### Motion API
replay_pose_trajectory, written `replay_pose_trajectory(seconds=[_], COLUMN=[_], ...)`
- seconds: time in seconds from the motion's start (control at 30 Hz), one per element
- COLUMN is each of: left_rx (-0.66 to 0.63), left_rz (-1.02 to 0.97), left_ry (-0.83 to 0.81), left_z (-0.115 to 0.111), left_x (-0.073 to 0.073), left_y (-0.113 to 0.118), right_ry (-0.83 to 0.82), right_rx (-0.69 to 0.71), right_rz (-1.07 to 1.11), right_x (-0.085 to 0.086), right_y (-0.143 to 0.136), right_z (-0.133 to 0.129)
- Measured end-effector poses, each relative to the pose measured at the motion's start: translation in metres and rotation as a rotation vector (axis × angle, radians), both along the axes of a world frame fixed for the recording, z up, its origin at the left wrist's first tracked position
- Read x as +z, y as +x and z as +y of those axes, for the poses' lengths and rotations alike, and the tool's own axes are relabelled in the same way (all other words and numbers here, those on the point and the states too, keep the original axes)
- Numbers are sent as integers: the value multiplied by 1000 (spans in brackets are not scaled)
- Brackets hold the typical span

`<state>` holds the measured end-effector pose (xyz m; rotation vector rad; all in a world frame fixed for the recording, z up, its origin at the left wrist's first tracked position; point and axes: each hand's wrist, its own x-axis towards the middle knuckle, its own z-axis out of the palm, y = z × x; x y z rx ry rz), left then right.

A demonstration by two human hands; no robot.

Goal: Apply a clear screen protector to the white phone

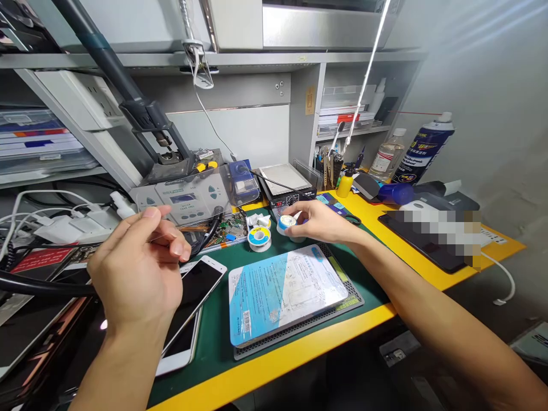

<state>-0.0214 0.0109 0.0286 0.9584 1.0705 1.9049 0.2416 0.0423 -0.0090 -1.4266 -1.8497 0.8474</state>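
Observation:
My left hand (137, 257) is raised at the left with its fingers closed. It pinches the edge of a clear, thin sheet with rounded corners (226, 185), shaped like a phone screen protector. My right hand (314, 222) reaches across the mat, its thumb and fingers around a small blue and white round spool (286, 224). A second spool (259, 238), with a yellow and blue label, sits just left of it. Nearer me lies a blue and white flat box (286, 291) on a grey perforated plate (355, 299). White phones (199, 285) overlap beside my left wrist.
A grey control unit (188, 197) stands behind the clear sheet. Circuit boards (231, 231) lie beside it. Farther back are a small heating plate (286, 181), a yellow bottle (345, 184) and a spray can (423, 148). A black phone (423, 242) rests at the right.

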Motion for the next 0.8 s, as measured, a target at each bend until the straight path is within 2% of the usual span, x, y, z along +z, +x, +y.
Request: replay_pose_trajectory(seconds=[0.1,0.17,0.27,0.37,0.53,0.6,0.8], left_rx=[-7,-12,-16,-17,-17,-14,-9], left_rz=[1,2,6,0,-9,-8,-3], left_ry=[-3,0,6,-2,-6,3,38], left_z=[0,0,1,0,0,0,6], left_x=[0,0,0,0,-1,-2,-5], left_y=[0,1,1,1,-1,-2,-6], right_ry=[38,30,33,80,59,76,185], right_rx=[81,79,-34,-111,35,54,-44], right_rz=[-150,-138,-81,-169,-363,-411,-347], right_x=[-4,-6,-7,-7,-9,-10,-12], right_y=[-2,0,8,16,17,16,13], right_z=[0,2,7,10,7,6,8])
